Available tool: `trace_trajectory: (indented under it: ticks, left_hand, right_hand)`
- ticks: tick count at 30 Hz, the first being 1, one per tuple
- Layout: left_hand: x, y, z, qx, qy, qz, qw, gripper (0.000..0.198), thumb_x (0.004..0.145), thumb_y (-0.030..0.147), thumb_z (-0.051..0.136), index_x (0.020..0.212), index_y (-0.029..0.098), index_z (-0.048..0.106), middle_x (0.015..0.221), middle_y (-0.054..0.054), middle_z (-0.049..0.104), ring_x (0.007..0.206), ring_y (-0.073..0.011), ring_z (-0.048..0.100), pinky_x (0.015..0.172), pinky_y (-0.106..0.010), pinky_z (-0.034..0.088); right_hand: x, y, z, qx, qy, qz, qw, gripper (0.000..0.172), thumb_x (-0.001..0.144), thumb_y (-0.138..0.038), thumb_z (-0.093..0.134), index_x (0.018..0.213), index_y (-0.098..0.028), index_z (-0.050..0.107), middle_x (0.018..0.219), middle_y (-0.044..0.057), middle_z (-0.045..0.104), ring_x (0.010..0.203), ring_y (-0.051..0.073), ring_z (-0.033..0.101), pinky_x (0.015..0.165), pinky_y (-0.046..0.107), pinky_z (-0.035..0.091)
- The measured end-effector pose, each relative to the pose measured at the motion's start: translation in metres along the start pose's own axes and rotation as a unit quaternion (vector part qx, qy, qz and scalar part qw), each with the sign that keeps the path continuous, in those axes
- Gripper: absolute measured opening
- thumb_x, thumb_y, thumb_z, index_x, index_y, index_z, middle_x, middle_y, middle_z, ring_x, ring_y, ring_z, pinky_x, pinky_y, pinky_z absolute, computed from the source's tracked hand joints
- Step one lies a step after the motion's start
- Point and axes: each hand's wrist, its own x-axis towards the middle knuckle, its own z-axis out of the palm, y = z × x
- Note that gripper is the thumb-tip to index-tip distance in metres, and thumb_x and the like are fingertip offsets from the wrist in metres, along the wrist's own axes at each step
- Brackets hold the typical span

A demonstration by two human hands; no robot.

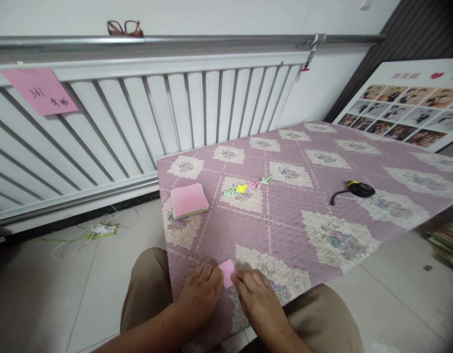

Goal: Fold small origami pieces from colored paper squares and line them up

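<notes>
A small folded square of pink paper lies near the front edge of the cloth-covered table, between my hands. My left hand is closed at its left side, fingers curled, the fingertips partly hidden. On the right corner of the paper, my right hand is closed in a pinch. Beyond them stands a short row of small folded paper shapes: a green one, a yellow one, a pink one and another green one. A stack of square paper, pink on top, sits at the left edge.
A dark object with a strap lies on the right of the table. Behind is a white radiator with glasses on the pipe above. A photo board leans at the back right. A power strip with cables lies on the floor.
</notes>
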Motion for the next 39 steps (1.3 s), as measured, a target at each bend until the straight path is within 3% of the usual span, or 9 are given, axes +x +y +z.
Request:
trace_trajectory:
  ticks: [8,23,33,39]
  left_hand:
    - [-0.005,-0.004,0.002,0.011,0.011,0.003,1.000,0.032,0.094,0.025,0.046,0.123,0.016,0.054,0.111,-0.008,0.057,0.098,-0.0223,0.050,0.084,-0.036,0.036]
    - [-0.007,-0.005,0.003,0.001,0.021,-0.048,0.999,0.031,0.096,0.022,0.040,0.122,0.023,0.056,0.120,-0.004,0.059,0.105,-0.0226,0.048,0.087,-0.037,0.032]
    - [-0.011,-0.004,0.004,-0.019,0.011,-0.087,0.996,0.034,0.093,0.023,0.044,0.124,0.021,0.056,0.120,-0.009,0.060,0.106,-0.0243,0.050,0.085,-0.038,0.035]
    - [-0.010,-0.006,0.003,-0.013,-0.036,-0.081,0.996,0.036,0.091,0.024,0.048,0.126,0.019,0.054,0.124,-0.008,0.058,0.105,-0.0257,0.051,0.085,-0.040,0.037]
  right_hand:
    - [0.000,-0.007,-0.002,-0.090,-0.032,0.006,0.995,0.052,0.075,-0.018,0.067,0.125,-0.027,0.055,0.093,0.002,0.065,0.089,0.021,0.054,0.087,0.036,0.037]
    - [-0.002,-0.009,0.003,-0.074,-0.036,0.025,0.996,0.043,0.081,-0.015,0.055,0.122,-0.029,0.057,0.102,0.005,0.067,0.095,0.024,0.056,0.090,0.044,0.036]
    - [-0.008,-0.011,0.008,-0.055,-0.016,0.051,0.997,0.042,0.082,-0.010,0.050,0.119,-0.028,0.058,0.104,0.004,0.068,0.097,0.024,0.056,0.093,0.046,0.031]
    - [-0.013,-0.013,0.007,-0.026,0.000,0.074,0.997,0.040,0.082,-0.011,0.052,0.119,-0.026,0.057,0.105,0.004,0.068,0.100,0.024,0.056,0.095,0.046,0.030]
